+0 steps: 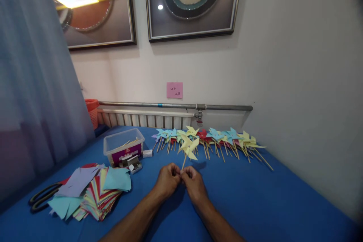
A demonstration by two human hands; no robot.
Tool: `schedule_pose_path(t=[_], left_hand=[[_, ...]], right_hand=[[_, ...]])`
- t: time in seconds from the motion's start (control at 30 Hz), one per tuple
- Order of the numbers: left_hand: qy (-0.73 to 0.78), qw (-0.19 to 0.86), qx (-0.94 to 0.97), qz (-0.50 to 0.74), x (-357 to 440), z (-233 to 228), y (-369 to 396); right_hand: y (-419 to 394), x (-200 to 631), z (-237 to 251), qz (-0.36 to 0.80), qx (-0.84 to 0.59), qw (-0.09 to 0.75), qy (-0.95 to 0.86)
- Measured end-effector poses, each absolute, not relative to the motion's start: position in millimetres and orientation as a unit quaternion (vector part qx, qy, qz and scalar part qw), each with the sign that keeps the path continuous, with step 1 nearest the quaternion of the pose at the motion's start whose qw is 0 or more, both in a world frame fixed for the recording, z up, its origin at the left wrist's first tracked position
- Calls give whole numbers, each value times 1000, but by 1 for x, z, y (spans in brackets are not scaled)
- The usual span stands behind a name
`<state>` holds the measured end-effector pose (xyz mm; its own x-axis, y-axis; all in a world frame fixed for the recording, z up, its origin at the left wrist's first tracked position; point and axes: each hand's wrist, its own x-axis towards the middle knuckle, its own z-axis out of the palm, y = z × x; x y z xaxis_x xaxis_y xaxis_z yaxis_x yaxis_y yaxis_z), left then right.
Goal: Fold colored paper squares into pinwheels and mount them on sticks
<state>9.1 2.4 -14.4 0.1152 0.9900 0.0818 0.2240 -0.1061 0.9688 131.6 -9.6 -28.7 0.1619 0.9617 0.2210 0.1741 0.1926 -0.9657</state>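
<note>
Bare left hand (168, 178) and right hand (194, 184) nearest camera — fingers curled nearly closed, thin wooden stick (184, 162) of pale-yellow paper pinwheel (188, 146) pinched between fingertips of both. Stick gripped low, tilted slightly right, presumably so blades are kept free; part of row of multicoloured paper pinwheels (216, 134) behind is hidden by it. Row set wallward, likely to keep room for hands. At left: clear plastic box with purple label (127, 154), small white carton (148, 153) beside; black-handled scissors (42, 198) — partly covered by cut coloured papers (99, 196).
</note>
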Motion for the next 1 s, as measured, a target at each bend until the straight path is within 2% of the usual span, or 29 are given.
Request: schedule_pose_path(t=[0.23, 0.67, 1.0], left_hand=[[513, 417, 618, 426, 9, -13, 1], [559, 237, 694, 387, 6, -3, -10], [574, 195, 714, 350, 4, -1, -10]], right_hand=[[-10, 131, -29, 358, -528, 557, -532], [-10, 132, -28, 376, -527, 567, -510], [-8, 129, -31, 366, -522, 564, -525]])
